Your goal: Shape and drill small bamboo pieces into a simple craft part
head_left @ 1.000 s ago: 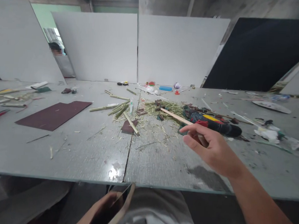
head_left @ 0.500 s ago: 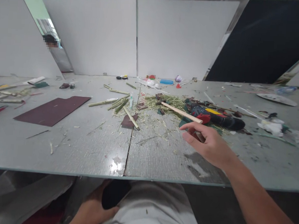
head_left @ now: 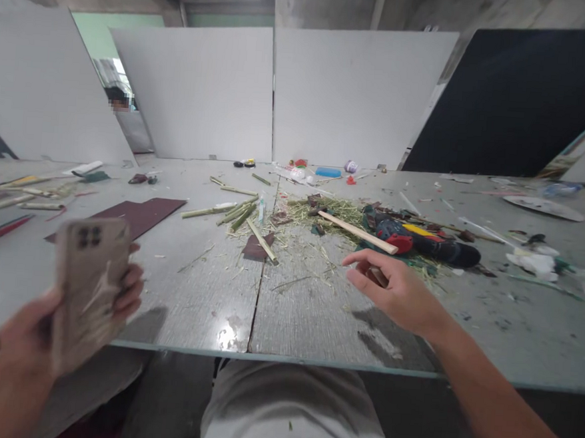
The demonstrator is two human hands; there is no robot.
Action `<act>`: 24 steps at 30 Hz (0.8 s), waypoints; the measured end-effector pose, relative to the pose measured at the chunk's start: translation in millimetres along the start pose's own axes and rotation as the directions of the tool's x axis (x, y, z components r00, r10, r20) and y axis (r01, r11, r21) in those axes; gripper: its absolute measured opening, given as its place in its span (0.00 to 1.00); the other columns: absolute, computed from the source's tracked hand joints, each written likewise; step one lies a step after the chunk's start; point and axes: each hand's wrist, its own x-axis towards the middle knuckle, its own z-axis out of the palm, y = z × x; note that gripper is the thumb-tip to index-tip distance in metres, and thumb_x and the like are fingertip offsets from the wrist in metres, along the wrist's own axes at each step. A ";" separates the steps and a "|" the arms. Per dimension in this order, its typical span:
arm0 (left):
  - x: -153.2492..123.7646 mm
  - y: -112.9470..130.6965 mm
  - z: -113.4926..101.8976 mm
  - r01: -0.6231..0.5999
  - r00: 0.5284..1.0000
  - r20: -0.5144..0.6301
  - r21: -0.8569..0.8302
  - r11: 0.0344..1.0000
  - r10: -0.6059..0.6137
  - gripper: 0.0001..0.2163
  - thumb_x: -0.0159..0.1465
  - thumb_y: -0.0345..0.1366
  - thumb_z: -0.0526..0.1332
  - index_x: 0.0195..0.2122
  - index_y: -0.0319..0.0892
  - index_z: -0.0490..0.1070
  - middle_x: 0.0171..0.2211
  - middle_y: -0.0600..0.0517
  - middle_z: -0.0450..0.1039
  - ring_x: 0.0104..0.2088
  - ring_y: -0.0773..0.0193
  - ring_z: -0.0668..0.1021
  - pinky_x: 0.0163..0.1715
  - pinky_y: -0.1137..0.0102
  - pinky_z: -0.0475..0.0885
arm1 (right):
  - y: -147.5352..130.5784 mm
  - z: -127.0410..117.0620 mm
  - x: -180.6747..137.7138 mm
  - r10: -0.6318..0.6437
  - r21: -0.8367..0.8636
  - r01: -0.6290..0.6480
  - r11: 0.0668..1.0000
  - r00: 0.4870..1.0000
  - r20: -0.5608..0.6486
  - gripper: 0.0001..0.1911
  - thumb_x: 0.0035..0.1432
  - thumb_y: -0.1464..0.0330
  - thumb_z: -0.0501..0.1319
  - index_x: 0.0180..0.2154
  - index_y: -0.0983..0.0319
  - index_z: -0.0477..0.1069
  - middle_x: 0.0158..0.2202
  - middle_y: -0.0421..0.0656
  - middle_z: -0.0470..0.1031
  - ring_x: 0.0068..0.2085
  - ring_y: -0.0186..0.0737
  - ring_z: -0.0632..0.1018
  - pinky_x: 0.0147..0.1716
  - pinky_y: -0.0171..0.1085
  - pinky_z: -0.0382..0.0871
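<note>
My left hand (head_left: 28, 334) is wrapped round a smartphone (head_left: 86, 298) in a beige case and holds it upright over the table's front edge at the left. The phone's camera side faces me; its screen is hidden. My right hand (head_left: 398, 290) hovers over the table with its fingers loosely bent, thumb and forefinger apart, and I see nothing held in it. Just beyond lies a pale wooden stick (head_left: 359, 233), resting on a heap of green plant shavings (head_left: 340, 212). Behind the right hand is a power tool (head_left: 421, 241) in black, red and yellow.
Cut green stalks (head_left: 240, 214) and a small brown scrap (head_left: 258, 245) lie mid-table. A maroon sheet (head_left: 155, 216) is at the left, partly behind the phone. White panels (head_left: 361, 97) and a black panel (head_left: 511, 101) stand along the back. A person (head_left: 118, 97) shows between panels.
My left hand has risen from my lap to above the table edge at the left, bringing the phone up. My right hand has barely moved. The view has tilted up slightly.
</note>
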 end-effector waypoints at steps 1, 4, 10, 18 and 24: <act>24.5 3.1 -4.7 0.044 0.999 0.006 -0.099 0.994 -0.043 0.26 0.59 0.63 0.48 0.56 0.68 0.66 0.46 0.62 0.78 0.43 0.51 0.76 0.42 0.53 0.75 | -0.5 -0.1 0.2 0.002 0.002 -0.002 1.000 1.000 0.006 0.16 0.61 0.54 0.58 0.42 0.57 0.72 0.27 0.38 0.65 0.23 0.33 0.62 0.21 0.33 0.58; 97.8 11.2 -9.2 0.233 0.969 0.128 -0.188 0.954 -0.211 0.25 0.58 0.51 0.56 0.55 0.50 0.67 0.45 0.57 0.79 0.40 0.56 0.77 0.45 0.55 0.76 | -1.5 -0.2 -0.2 0.009 0.011 -0.009 1.000 1.000 0.008 0.16 0.61 0.54 0.58 0.42 0.57 0.72 0.27 0.38 0.64 0.23 0.33 0.62 0.22 0.33 0.58; 166.1 9.7 -20.3 0.327 0.899 0.346 -0.125 0.937 -0.268 0.22 0.58 0.42 0.57 0.51 0.34 0.65 0.43 0.48 0.79 0.43 0.52 0.78 0.49 0.54 0.75 | 2.6 -3.9 -2.6 0.018 0.002 -0.018 1.000 1.000 0.000 0.15 0.61 0.55 0.58 0.42 0.57 0.72 0.28 0.38 0.65 0.24 0.32 0.63 0.22 0.34 0.58; 95.0 1.3 -40.0 0.451 0.820 0.361 0.068 0.890 -0.444 0.36 0.49 0.56 0.64 0.56 0.44 0.63 0.45 0.49 0.80 0.45 0.48 0.79 0.37 0.61 0.77 | 2.2 3.4 0.8 0.032 0.023 -0.033 0.999 0.999 0.041 0.15 0.62 0.54 0.58 0.42 0.58 0.72 0.28 0.37 0.64 0.24 0.32 0.61 0.23 0.33 0.57; 74.3 23.9 10.0 0.444 0.602 0.532 0.398 0.803 -0.596 0.35 0.40 0.51 0.65 0.50 0.41 0.67 0.42 0.46 0.78 0.39 0.47 0.81 0.25 0.66 0.73 | -1.4 10.9 5.0 0.020 0.037 -0.022 0.999 0.997 0.069 0.16 0.61 0.54 0.58 0.43 0.57 0.71 0.28 0.37 0.64 0.24 0.31 0.60 0.23 0.33 0.55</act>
